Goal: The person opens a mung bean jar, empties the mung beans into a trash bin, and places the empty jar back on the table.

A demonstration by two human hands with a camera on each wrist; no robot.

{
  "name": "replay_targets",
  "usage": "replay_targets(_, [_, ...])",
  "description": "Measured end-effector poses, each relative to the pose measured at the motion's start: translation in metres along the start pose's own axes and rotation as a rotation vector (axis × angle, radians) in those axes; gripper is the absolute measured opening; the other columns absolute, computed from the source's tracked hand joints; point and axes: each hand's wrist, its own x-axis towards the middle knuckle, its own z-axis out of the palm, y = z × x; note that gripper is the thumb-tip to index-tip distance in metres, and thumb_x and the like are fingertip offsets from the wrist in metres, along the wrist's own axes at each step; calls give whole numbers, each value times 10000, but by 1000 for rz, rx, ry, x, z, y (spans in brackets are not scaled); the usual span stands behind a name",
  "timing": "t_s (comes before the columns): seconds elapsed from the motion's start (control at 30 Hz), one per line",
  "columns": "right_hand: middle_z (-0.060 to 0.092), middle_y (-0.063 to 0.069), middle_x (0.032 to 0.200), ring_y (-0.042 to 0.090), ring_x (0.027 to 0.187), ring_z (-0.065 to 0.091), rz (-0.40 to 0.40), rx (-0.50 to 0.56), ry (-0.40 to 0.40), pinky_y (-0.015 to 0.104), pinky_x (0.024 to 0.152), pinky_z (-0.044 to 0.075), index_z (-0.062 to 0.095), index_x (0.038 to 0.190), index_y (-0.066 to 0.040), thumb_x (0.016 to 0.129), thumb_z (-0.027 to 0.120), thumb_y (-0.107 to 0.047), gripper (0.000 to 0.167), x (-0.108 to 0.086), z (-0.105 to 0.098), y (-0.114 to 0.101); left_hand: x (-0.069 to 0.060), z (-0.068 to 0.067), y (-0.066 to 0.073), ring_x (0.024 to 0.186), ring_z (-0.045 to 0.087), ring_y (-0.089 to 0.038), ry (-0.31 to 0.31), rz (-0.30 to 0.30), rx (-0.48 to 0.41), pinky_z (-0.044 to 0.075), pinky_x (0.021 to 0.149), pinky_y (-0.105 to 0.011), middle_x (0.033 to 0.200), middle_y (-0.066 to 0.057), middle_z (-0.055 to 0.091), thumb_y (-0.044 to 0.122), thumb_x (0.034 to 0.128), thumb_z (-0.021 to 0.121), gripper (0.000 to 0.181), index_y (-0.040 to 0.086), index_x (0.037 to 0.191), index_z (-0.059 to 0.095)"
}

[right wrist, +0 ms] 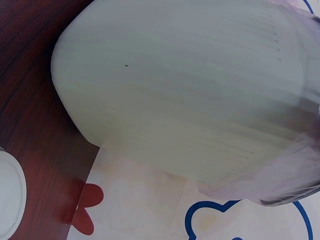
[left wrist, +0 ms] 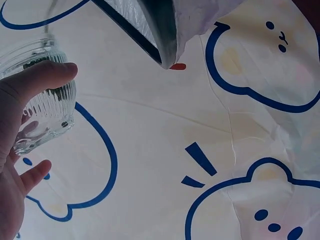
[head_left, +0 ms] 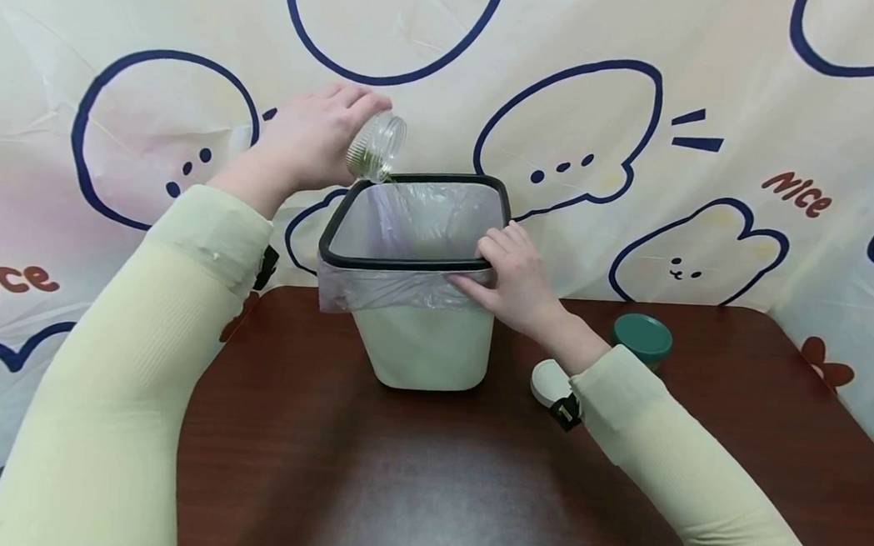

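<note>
In the head view the left hand [head_left: 321,136] grips a clear ribbed glass jar [head_left: 375,146], tilted with its mouth over the back left rim of a bin. Green bits lie inside the jar, some at its mouth. The left wrist view shows the thumb across the jar [left wrist: 52,100]. The pale bin [head_left: 425,347] has a black rim and a thin translucent liner [head_left: 406,292] folded over it. At its front right corner the right hand [head_left: 515,282] grips the rim, fingers over the top and thumb outside on the liner. The bin wall [right wrist: 175,90] fills most of the right wrist view.
A jar with a green lid [head_left: 642,337] stands on the brown table [head_left: 425,473] to the right, behind the right forearm. A round white lid [head_left: 550,383] lies beside the right wrist. Behind the table hangs a patterned cloth [head_left: 431,122].
</note>
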Motion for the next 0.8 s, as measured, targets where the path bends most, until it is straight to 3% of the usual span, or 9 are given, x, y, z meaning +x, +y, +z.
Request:
replay_targets(0.23, [416,35,685,247,705,399,3,-1,10,392,720,323,443,707,-57,760,837,-189,418,0,-2,1,3,-5,2,1264,418,-404,79,1,-16,363,1001,-580,1388,-198,444,18,671,797,862,55,1429,388])
replay_targets(0.5, [409,31,680,240,699,395,12,-12,2,385,705,322,441,703,-60,761,837,-193,422,0,-3,1,3,2,4,1281,404,-431,-3,61,40,329,997,-631,1414,-196,429,139,737,811,796,82,1415,399])
replay_targets(0.7, [414,25,681,233,698,397,15,-15,-17,383,708,327,452,706,-60,765,834,-193,409,0,-2,-2,0,5,0,1272,413,-414,19,50,5,366,981,-607,1399,-192,439,106,721,809,810,69,1418,398])
replay_targets(0.8, [412,31,681,238,701,397,11,-7,-9,388,715,325,447,705,-57,761,838,-184,414,1,-1,-2,1,0,-1,1271,411,-403,68,34,-16,382,981,-590,1403,-195,433,41,700,801,869,76,1451,364])
